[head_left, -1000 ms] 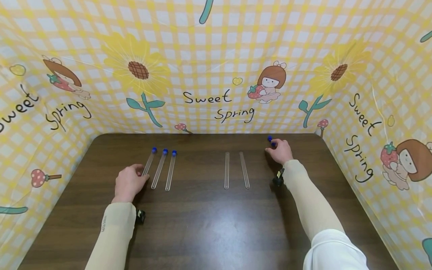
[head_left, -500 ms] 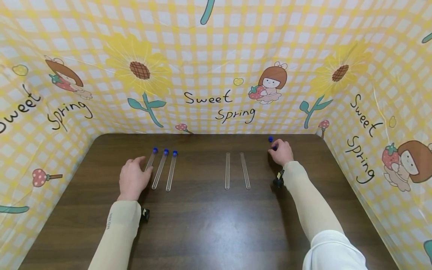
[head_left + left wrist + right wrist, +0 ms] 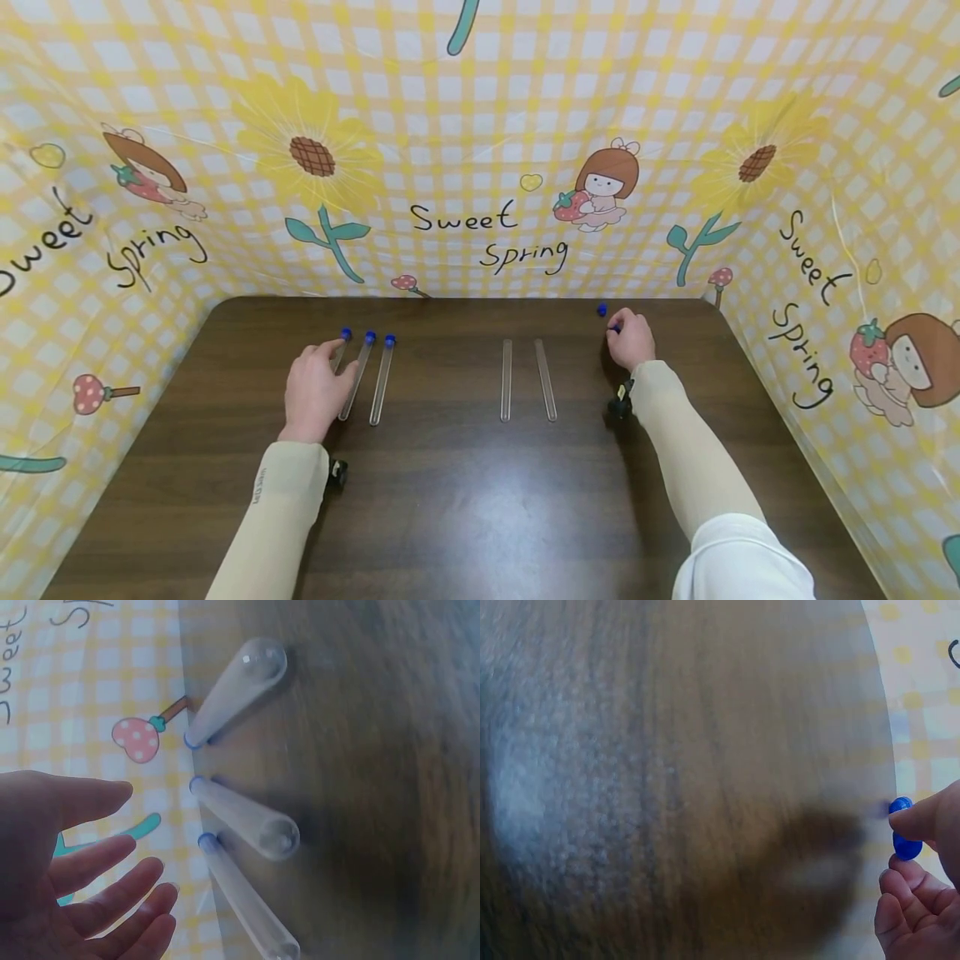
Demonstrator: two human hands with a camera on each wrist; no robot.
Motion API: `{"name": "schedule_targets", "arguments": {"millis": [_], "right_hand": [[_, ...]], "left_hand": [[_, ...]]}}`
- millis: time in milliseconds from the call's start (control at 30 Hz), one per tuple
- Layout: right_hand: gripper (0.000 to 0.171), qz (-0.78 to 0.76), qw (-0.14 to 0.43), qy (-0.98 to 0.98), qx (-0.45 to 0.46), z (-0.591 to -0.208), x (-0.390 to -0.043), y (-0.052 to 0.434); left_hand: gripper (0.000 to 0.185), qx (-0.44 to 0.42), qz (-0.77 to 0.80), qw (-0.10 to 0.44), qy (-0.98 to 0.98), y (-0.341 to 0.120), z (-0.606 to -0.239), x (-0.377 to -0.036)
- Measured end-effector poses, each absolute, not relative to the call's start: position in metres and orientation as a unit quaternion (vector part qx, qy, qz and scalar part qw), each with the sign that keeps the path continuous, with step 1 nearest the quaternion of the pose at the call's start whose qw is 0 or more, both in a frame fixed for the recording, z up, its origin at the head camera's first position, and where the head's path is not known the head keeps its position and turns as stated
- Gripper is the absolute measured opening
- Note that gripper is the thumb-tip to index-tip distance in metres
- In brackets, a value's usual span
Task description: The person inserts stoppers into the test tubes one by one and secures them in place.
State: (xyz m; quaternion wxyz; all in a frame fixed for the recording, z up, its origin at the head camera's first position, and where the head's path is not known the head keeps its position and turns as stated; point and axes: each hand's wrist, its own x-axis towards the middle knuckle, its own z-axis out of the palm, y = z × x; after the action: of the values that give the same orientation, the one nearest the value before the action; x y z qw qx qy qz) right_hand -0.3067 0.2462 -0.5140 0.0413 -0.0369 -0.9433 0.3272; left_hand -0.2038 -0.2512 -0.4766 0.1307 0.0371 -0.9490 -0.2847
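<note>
Three clear tubes with blue caps lie side by side on the dark wooden table (image 3: 450,500). The leftmost capped tube (image 3: 342,343) is partly under my left hand (image 3: 324,371); the other two capped tubes (image 3: 358,375) (image 3: 381,379) lie just right of it. The left wrist view shows the left hand (image 3: 97,885) with straight, spread fingers and nothing in it, beside the tubes (image 3: 244,817). Two uncapped tubes (image 3: 506,379) (image 3: 545,379) lie mid-table. At the back right, my right hand (image 3: 626,335) pinches a small blue cap (image 3: 907,846). Another blue cap (image 3: 602,310) lies just beyond it.
Yellow checked sheeting printed with sunflowers and "Sweet Spring" (image 3: 480,225) walls the table at the back and on both sides. Small black wrist cameras (image 3: 337,472) (image 3: 619,404) hang under both sleeves. Bare wood lies in front of the tubes.
My left hand has slid right and forward, now covering the lower part of the leftmost capped tube. The right hand has shifted slightly right with its fingers at the cap.
</note>
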Motion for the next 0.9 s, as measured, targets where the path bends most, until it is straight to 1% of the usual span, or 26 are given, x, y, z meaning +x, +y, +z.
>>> {"name": "schedule_targets", "arguments": {"millis": [133, 900], "right_hand": [[0.013, 0.335, 0.039, -0.941, -0.040, -0.512, -0.306, 0.246], [0.011, 0.360, 0.082, -0.929, -0.013, -0.504, -0.306, 0.241]], "left_hand": [[0.049, 0.036, -0.288, 0.129, -0.948, -0.244, -0.477, -0.205], [0.053, -0.004, -0.289, 0.117, -0.950, -0.210, -0.482, -0.212]]}}
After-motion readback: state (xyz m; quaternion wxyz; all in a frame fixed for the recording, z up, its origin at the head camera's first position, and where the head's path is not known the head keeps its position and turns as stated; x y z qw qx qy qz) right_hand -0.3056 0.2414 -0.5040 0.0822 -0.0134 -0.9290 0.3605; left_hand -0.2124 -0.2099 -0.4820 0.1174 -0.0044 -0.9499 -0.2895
